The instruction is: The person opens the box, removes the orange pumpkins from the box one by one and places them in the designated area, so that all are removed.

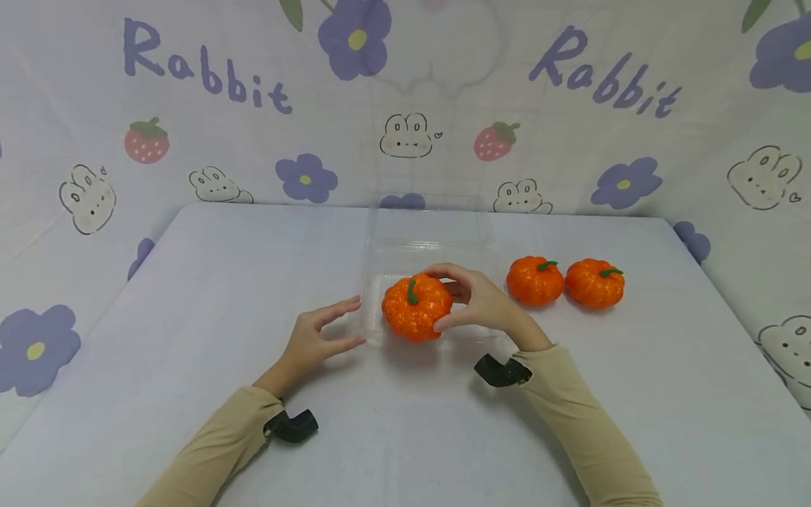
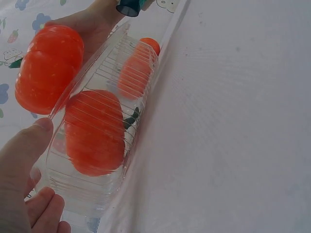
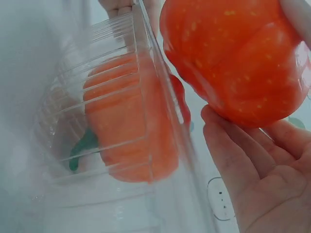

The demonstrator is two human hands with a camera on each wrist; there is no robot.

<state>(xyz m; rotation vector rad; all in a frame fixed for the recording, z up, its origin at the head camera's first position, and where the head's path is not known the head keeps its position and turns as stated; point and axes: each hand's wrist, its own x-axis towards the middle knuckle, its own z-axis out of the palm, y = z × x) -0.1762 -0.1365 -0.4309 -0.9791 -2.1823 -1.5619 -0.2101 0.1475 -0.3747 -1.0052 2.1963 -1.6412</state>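
In the head view my right hand (image 1: 478, 303) grips an orange toy pumpkin (image 1: 415, 317) with a green stem, its thumb in front and fingers behind. The pumpkin is over the clear plastic box (image 1: 374, 320), whose lid stands open at the back. My left hand (image 1: 313, 341) is at the box's left side, thumb and fingers apart, fingertips at its edge. In the left wrist view the held pumpkin (image 2: 48, 70) is beside the box rim. Orange shapes with a downward stem show through the box wall (image 2: 73, 187), seemingly reflections.
To the right of the box, two more orange pumpkins, one nearer (image 1: 534, 283) and one farther right (image 1: 594, 285), sit side by side on the white table (image 1: 190, 282). Behind the table hangs a printed cloth (image 1: 253, 141). Dark camera mounts (image 1: 291, 426) are on both sleeves.
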